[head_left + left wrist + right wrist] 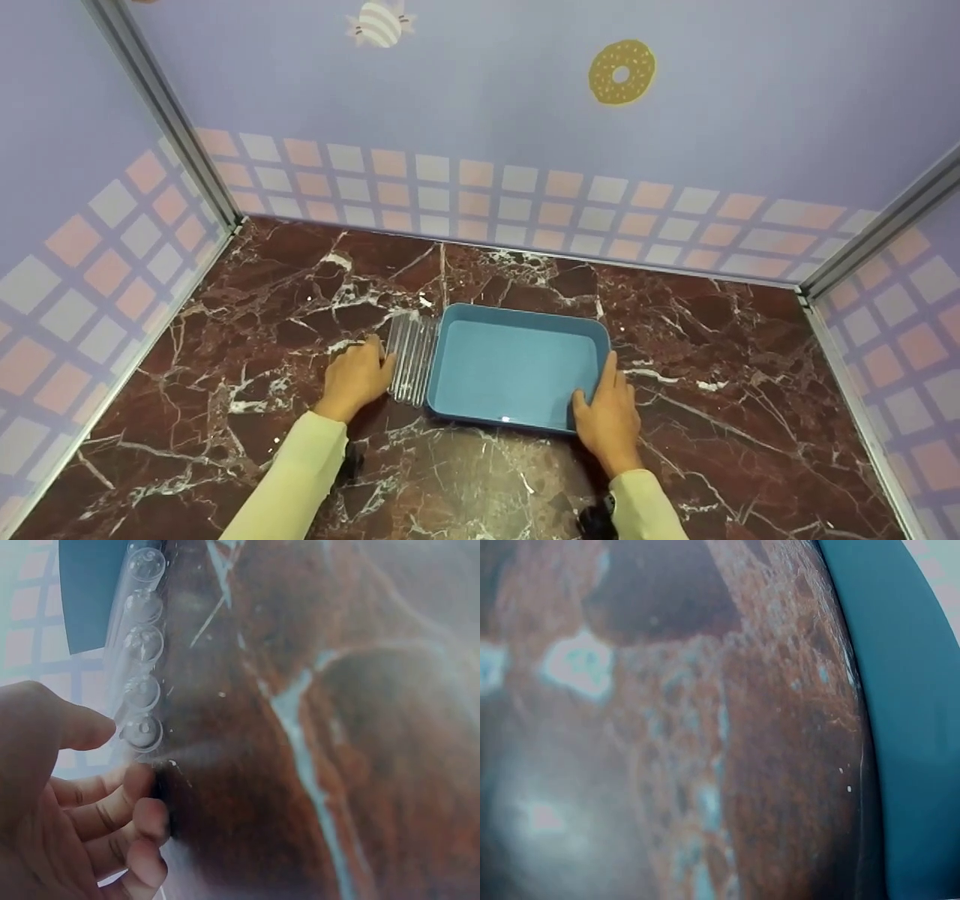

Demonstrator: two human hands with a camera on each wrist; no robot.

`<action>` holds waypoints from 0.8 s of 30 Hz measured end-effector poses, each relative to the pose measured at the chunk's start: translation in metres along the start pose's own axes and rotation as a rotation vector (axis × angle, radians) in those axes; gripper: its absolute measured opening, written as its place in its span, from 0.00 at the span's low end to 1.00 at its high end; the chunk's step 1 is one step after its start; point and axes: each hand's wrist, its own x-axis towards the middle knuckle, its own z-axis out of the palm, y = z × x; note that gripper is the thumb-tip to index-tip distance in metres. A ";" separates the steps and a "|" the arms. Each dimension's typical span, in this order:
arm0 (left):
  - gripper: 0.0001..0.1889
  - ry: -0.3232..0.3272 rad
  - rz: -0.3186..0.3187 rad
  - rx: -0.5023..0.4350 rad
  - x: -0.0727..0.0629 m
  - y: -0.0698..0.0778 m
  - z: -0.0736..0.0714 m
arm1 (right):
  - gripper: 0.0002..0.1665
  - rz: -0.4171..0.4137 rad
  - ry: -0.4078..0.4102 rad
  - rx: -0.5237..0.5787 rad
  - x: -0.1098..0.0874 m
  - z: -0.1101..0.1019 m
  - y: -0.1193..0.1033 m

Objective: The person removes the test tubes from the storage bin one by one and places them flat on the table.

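Note:
A shallow blue tray (517,371) lies on the marble-patterned surface. My right hand (609,420) holds its near right side, thumb over the inside and fingers along the outer wall. The right wrist view shows the tray's wall (900,705) but no part of that hand. Just left of the tray, several clear tubes (411,358) lie side by side in a row. At the row's left side is my left hand (357,379). In the left wrist view its thumb and loosely bent fingers are beside the outermost clear tube (141,732), without a visible grip.
Lilac panels with pink and white squares (517,202) stand behind the surface and along both sides. Metal posts (172,112) mark the corners. The marble-patterned surface (712,420) extends around the tray and tubes.

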 end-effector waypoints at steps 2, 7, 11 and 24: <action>0.13 -0.014 0.003 -0.017 0.002 -0.001 0.001 | 0.49 0.001 0.006 0.003 0.000 0.000 0.001; 0.14 -0.069 0.007 -0.071 0.007 -0.003 0.000 | 0.49 0.006 0.010 0.003 0.000 0.001 0.001; 0.15 -0.083 -0.004 -0.090 0.007 -0.004 0.001 | 0.49 0.011 0.002 0.008 0.000 0.002 0.001; 0.15 -0.051 0.014 -0.105 0.006 -0.002 0.007 | 0.49 0.002 0.016 -0.002 -0.001 0.002 0.001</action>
